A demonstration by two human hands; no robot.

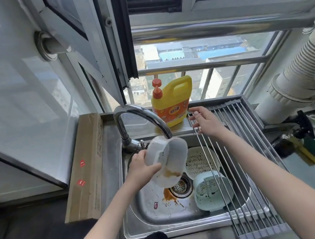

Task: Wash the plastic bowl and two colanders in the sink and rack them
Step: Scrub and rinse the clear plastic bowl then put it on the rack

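— Where is the bowl?
— The left hand (141,167) grips the white plastic bowl (167,159) by its side, tipped on edge under the tap (142,119), over the sink (147,219); brown sauce clings inside near its lower rim, and brown splashes lie on the sink floor beside the drain (181,186)

— And the right hand?
— The right hand (205,120) is held out flat, fingers straight and spread, holding nothing; it hovers above the far end of the roll-up rack (251,166), near the yellow soap bottle (172,101) on the ledge

— The colanders?
— Both lie in the sink under the rack's rods; the white colander (199,161) sits further back, speckled with dark bits; the pale green colander (212,192) sits nearer, right of the drain, just beside the white one

— Anything else?
— A green and yellow sponge (314,152) on the counter to the right
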